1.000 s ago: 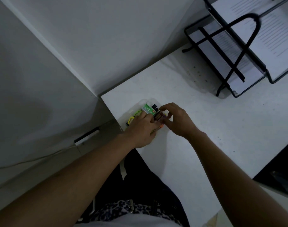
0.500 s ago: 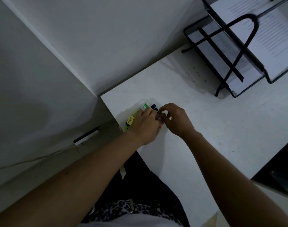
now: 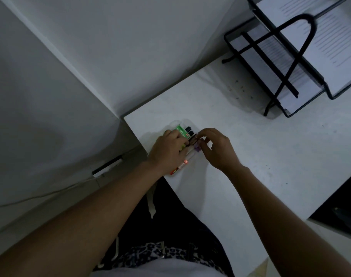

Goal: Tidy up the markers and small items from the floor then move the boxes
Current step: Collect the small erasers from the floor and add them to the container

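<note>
Compared with half a second ago, the left hand (image 3: 166, 150) has slid a little back toward the counter (image 3: 250, 156) edge. It now hides the yellow item that showed beside it. In exchange, more of the green box (image 3: 180, 130) is visible. A white marker (image 3: 188, 157) with a red end now shows under the wrist side of the hand. The right hand (image 3: 218, 148) has hardly moved.

The things sit together near the left corner of the counter, close to its near edge. The markers lie side by side, with their long axes running diagonally from the near left to the far right. The black caps (image 3: 189, 128) point away from us, toward the far right. The red end of the white marker points back toward the counter edge.

We count one green box, two black caps and one white marker. There is also one small purple piece (image 3: 197, 150), and one red and yellow end (image 3: 173, 172) at the very edge. How many markers lie under the left hand we cannot tell.

The left hand lies on the markers with its fingers bent over them, holding them together. The right hand brings thumb and forefinger together in a pinch at the far end of one marker, just beside the left fingers.

At the far right stands one black wire tray (image 3: 269, 64) with two levels, each holding printed paper (image 3: 334, 47).
</note>
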The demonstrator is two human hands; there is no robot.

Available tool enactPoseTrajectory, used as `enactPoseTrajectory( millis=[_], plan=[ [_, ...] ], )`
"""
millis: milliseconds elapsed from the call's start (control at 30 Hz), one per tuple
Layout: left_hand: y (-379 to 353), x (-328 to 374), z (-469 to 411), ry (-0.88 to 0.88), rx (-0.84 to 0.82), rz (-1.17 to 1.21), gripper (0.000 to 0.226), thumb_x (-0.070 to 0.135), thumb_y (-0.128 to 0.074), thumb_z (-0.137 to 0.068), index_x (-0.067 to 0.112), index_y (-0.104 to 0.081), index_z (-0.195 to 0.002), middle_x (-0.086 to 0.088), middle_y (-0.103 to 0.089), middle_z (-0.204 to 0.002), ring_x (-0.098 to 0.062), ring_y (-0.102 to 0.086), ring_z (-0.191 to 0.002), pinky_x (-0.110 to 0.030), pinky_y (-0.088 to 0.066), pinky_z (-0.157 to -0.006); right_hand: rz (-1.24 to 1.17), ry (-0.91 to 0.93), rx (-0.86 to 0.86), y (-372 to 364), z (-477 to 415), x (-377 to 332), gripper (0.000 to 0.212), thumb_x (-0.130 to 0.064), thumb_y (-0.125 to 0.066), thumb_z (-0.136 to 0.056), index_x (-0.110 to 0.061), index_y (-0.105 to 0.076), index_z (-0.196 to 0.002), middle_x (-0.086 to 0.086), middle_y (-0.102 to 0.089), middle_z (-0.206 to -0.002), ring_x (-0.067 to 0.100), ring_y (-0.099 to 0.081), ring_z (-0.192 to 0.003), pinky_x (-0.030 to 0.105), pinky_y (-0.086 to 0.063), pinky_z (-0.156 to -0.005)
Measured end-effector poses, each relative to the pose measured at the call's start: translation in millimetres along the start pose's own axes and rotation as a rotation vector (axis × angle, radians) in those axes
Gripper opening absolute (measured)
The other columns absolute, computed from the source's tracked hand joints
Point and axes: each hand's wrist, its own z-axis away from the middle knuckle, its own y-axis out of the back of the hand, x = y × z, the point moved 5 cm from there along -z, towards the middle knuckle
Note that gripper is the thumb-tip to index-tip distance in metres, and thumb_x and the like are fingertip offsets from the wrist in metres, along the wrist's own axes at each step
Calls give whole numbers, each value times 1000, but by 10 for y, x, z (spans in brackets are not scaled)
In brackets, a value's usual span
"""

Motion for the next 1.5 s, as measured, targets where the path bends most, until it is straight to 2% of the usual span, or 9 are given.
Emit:
enactPoseTrajectory(
  millis=[167, 333, 400, 500, 667, 867, 1067, 1267, 1500],
  plan=[
    [54, -258, 153, 19, 95, 77, 27, 29, -62, -85, 11, -64, -106, -7, -56, -104, -24, -48, -98, -44, -48, -80, 64, 23, 46, -52, 94, -28, 15, -9, -66, -85, -10, -67, -101, 6, -61, -99, 18, -55, -86, 27, -48, -78],
    [39, -408, 344, 17, 35, 67, 66, 74, -61, -65, 25, -52, -109, 4, -48, -105, -14, -45, -97, -28, -43, -79, 41, 57, -40, -146, 210, -132, 20, -25, -71, -83, -12, -70, -99, 5, -62, -95, 22, -55, -86, 39, -49, -74],
    [21, -440, 409, -8, -8, 6, 77, 79, -63, -58, 24, -51, -111, 4, -47, -107, -14, -44, -98, -27, -40, -78, 99, 85, -86, -222, 259, -190, 24, -35, -72, -82, -15, -70, -95, 3, -64, -94, 22, -56, -85, 38, -47, -71],
    [2, -497, 478, 3, -27, 46, 68, 68, -72, -59, 21, -56, -105, 2, -48, -105, -16, -48, -98, -30, -44, -79, 204, 78, -152, -354, 322, -251, 30, -46, -68, -81, -18, -70, -95, 2, -63, -93, 22, -54, -84, 36, -45, -68],
    [-25, -460, 489, 42, 3, 171, 42, 38, -81, -68, 14, -60, -95, 0, -50, -102, -18, -57, -92, -38, -50, -76, 221, 21, -159, -373, 371, -254, 25, -41, -64, -86, -22, -70, -100, 1, -62, -95, 23, -52, -87, 38, -45, -72],
    [-84, -370, 464, 34, 26, 200, 36, 36, -77, -75, 10, -62, -94, -3, -49, -106, -19, -57, -88, -32, -49, -70, 242, -51, -118, -293, 370, -231, 24, -35, -67, -84, -18, -69, -101, 4, -65, -97, 25, -55, -87, 40, -47, -74],
    [-118, -336, 474, -7, 24, 208, 34, 29, -77, -76, 8, -63, -98, -4, -49, -106, -21, -56, -92, -41, -53, -76, 274, -118, -136, -349, 355, -258, 28, -39, -65, -83, -18, -68, -102, 4, -63, -103, 24, -53, -92, 37, -46, -76],
    [-116, -306, 489, -28, 10, 192, 32, 21, -76, -78, 4, -63, -102, -7, -49, -111, -22, -56, -94, -34, -51, -75, 185, -219, 10, -304, 352, -261, 15, -18, -64, -84, -13, -68, -98, 9, -62, -101, 27, -54, -92, 36, -48, -72],
    [-130, -139, 429, -62, -20, 236, 35, 12, -67, -84, 2, -58, -117, -11, -50, -126, -26, -55, -110, -42, -48, -91, 76, -280, 66, -264, 466, -237, 14, -16, -64, -85, -10, -69, -97, 7, -62, -94, 24, -56, -89, 28, -44, -72]
  ],
)
